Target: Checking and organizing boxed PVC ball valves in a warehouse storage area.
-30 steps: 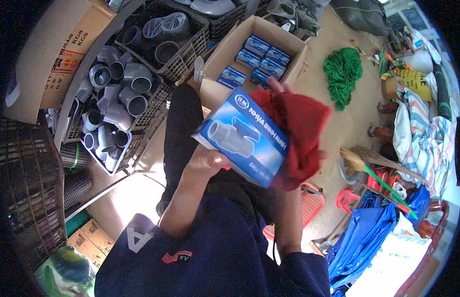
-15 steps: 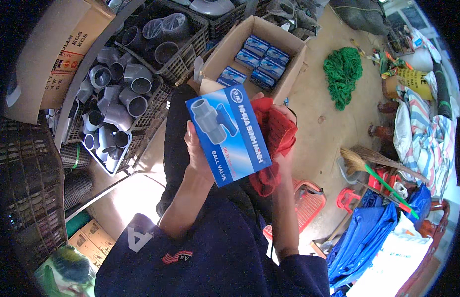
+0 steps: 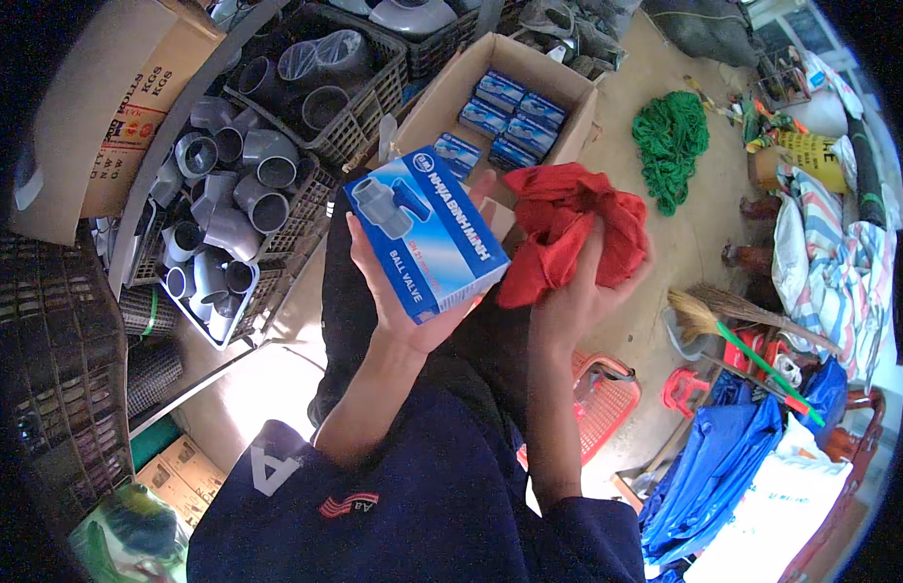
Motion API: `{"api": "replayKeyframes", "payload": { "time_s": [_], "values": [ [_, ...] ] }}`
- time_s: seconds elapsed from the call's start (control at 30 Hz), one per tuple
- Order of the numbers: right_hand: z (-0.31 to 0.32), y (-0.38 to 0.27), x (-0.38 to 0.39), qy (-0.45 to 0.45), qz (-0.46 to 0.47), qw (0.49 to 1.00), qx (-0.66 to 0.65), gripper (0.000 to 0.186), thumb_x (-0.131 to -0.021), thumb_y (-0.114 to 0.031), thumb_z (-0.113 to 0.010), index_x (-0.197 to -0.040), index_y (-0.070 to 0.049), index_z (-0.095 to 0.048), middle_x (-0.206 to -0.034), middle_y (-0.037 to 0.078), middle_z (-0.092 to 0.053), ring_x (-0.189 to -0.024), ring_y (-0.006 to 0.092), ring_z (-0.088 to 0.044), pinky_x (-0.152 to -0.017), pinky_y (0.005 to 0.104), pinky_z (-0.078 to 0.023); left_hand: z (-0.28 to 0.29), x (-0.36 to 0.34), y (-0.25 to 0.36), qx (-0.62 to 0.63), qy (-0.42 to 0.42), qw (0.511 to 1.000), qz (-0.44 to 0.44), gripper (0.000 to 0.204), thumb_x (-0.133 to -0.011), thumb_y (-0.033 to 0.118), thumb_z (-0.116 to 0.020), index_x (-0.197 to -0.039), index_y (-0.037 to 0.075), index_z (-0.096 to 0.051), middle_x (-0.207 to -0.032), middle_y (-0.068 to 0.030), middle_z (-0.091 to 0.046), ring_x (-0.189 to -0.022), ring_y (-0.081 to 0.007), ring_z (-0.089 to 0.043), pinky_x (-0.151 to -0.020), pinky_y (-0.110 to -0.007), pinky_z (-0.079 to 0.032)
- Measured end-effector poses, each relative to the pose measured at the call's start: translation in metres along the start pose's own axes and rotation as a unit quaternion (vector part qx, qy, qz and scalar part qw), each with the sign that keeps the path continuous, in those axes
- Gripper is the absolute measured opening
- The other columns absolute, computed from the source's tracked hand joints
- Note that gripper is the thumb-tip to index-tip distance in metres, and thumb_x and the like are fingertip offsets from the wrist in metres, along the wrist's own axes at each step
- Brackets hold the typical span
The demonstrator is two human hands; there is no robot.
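At frame centre, the left hand (image 3: 398, 301) cradles a blue valve box (image 3: 427, 231) from beneath, fingers wrapped round its edges, face tilted up. Just right, the right hand (image 3: 583, 287) bunches a red cloth (image 3: 558, 228), apparently for wiping it.

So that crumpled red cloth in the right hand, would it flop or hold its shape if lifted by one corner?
The crumpled red cloth would probably flop: it bunches in soft folds around the right hand. It looks light, since a loose grip carries it. Unlike the stiff blue cardboard box in the left hand, it likely won't slip or roll.
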State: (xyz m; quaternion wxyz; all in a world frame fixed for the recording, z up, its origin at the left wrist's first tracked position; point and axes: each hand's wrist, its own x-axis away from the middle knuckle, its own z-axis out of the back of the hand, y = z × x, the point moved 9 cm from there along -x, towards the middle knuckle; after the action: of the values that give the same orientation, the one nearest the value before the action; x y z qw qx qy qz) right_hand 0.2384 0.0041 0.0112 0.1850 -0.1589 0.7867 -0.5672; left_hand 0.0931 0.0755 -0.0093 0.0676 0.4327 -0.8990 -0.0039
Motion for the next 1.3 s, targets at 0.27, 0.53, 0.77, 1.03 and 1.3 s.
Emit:
{"api": "replayKeyframes", "payload": {
  "time_s": [0.27, 0.53, 0.77, 1.03, 1.3],
  "values": [
    [-0.014, -0.014, 0.024, -0.039, 0.166, 0.974, 0.147, 0.048, -0.071, -0.003, -0.07, -0.115, -0.004, -0.051, -0.118, 0.017, -0.05, -0.113, 0.0317, -0.048, -0.099, 0.0413, -0.035, 0.012, 0.011, -0.009, -0.017, -0.005, 1.0, 0.002, 0.077, -0.081, 0.072, -0.04, -0.134, 0.016, -0.04, -0.124, -0.0063, -0.054, -0.113, -0.0256, -0.054, -0.094, -0.046, -0.045],
    [-0.036, -0.028, 0.031, -0.295, 0.163, 0.931, 0.14, 0.058, -0.066, -0.035, -0.068, -0.115, -0.006, -0.056, -0.122, 0.023, -0.048, -0.113, 0.0421, -0.043, -0.098, 0.0505, -0.032, 0.009, 0.004, 0.0, -0.037, 0.053, 0.997, 0.045, 0.071, -0.084, 0.068, -0.038, -0.128, 0.013, -0.046, -0.118, -0.0068, -0.058, -0.108, -0.0242, -0.057, -0.094, -0.045, -0.044],
    [-0.042, -0.076, 0.039, -0.342, 0.404, 0.826, 0.195, 0.03, -0.062, -0.035, -0.07, -0.078, -0.012, -0.057, -0.123, 0.022, -0.043, -0.126, 0.0516, -0.03, -0.104, 0.0586, -0.025, 0.022, 0.007, -0.001, -0.057, 0.059, 0.994, 0.074, 0.061, -0.086, 0.061, -0.046, -0.122, 0.012, -0.051, -0.111, -0.006, -0.061, -0.098, -0.0217, -0.061, -0.085, -0.039, -0.051],
    [-0.065, -0.04, 0.047, -0.531, 0.187, 0.812, 0.153, 0.083, -0.055, -0.031, -0.079, -0.13, -0.012, -0.047, -0.135, 0.023, -0.039, -0.127, 0.0449, -0.034, -0.107, 0.0528, -0.025, 0.038, 0.007, 0.033, -0.123, 0.022, 0.992, 0.025, 0.067, -0.086, 0.06, -0.047, -0.122, 0.004, -0.05, -0.106, -0.0097, -0.061, -0.095, -0.0209, -0.061, -0.082, -0.036, -0.052],
    [-0.047, -0.036, 0.056, -0.487, 0.209, 0.832, 0.161, 0.078, -0.053, -0.028, -0.087, -0.121, -0.014, -0.054, -0.13, 0.021, -0.043, -0.122, 0.0419, -0.04, -0.1, 0.0485, -0.035, 0.025, 0.006, 0.018, -0.109, 0.055, 0.991, 0.061, 0.061, -0.086, 0.06, -0.049, -0.119, 0.009, -0.052, -0.106, -0.0087, -0.062, -0.09, -0.0205, -0.064, -0.078, -0.037, -0.054]
  ]
}}
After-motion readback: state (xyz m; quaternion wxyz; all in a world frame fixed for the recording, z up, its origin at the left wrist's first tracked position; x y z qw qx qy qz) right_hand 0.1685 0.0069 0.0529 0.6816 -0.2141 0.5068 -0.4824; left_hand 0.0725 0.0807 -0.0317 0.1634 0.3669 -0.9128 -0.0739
